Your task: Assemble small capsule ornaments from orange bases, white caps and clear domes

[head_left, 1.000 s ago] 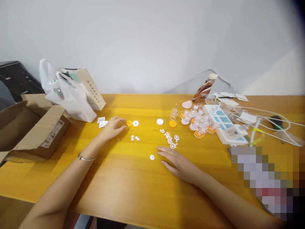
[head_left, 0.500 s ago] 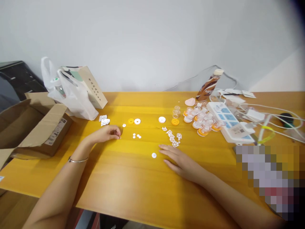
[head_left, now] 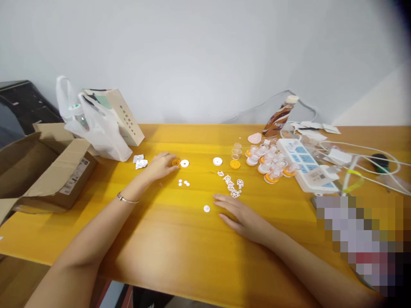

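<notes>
My left hand [head_left: 162, 166] is over the table, thumb and fingers apart, with its fingertips at the edge of an orange disc [head_left: 176, 162]. Beside that disc lies a white ring [head_left: 184, 163]. Several small white discs [head_left: 180, 182] are just in front of it. Two tiny clear rings [head_left: 161, 184] rest below my left wrist. My right hand [head_left: 239, 214] lies on the table with fingers stretched out, near a white round piece with a raised middle [head_left: 206, 208]. Beyond its fingers are several white openwork plastic pieces [head_left: 230, 184].
A white wheel-like disc [head_left: 217, 161], an orange disc [head_left: 235, 164], clear cups [head_left: 236, 152] and a cluster of clear-and-orange round parts [head_left: 268, 161] sit further back. A power strip [head_left: 305, 164], bottle [head_left: 281, 115] and cables stand right; a cardboard box [head_left: 69, 171] and plastic bag [head_left: 102, 132] left.
My left hand has moved up and right from the tiny clear rings to the orange disc, and its fingers have opened. It now covers a small white piece. My right hand stays put.
</notes>
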Motion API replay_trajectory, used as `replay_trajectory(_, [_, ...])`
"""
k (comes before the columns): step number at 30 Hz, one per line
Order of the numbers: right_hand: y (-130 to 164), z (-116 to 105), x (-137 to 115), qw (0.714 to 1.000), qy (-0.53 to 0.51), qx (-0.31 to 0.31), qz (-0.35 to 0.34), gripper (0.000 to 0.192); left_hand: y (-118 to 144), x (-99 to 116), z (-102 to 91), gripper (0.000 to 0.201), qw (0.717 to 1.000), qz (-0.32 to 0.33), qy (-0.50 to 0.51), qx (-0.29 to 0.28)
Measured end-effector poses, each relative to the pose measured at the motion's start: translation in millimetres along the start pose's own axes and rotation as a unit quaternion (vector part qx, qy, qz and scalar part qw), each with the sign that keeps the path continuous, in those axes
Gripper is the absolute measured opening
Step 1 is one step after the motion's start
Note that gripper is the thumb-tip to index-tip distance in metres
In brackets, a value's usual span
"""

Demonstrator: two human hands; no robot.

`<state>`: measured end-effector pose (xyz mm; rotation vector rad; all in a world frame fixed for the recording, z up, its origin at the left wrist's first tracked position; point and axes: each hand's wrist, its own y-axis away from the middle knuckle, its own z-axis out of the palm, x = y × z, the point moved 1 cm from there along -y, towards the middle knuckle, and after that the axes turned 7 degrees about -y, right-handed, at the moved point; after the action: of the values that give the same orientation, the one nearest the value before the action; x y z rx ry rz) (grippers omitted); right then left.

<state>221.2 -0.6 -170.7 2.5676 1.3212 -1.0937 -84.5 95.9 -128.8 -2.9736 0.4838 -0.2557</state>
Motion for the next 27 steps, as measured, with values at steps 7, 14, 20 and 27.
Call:
replay_trajectory(7, [1,0,1,1.000,0.004,-0.013,0.005,0.035,2,11,-8.9,0.026,0.998,-0.009,0.018,0.051])
replay_trajectory(14, [1,2,3,1.000,-0.007,-0.003,-0.009,0.035,57,97,-8.3,0.026,0.969,0.183,0.168,0.019])
replay_trajectory(20, [1,2,2,1.000,-0.008,0.008,-0.016,0.038,78,120,27.0,0.032,0.955,0.247,0.160,0.041])
replay_trajectory(27, [1,2,1,1.000,-0.002,0.002,-0.005,0.036,77,115,40.8,0.031,0.958,0.236,0.159,0.030])
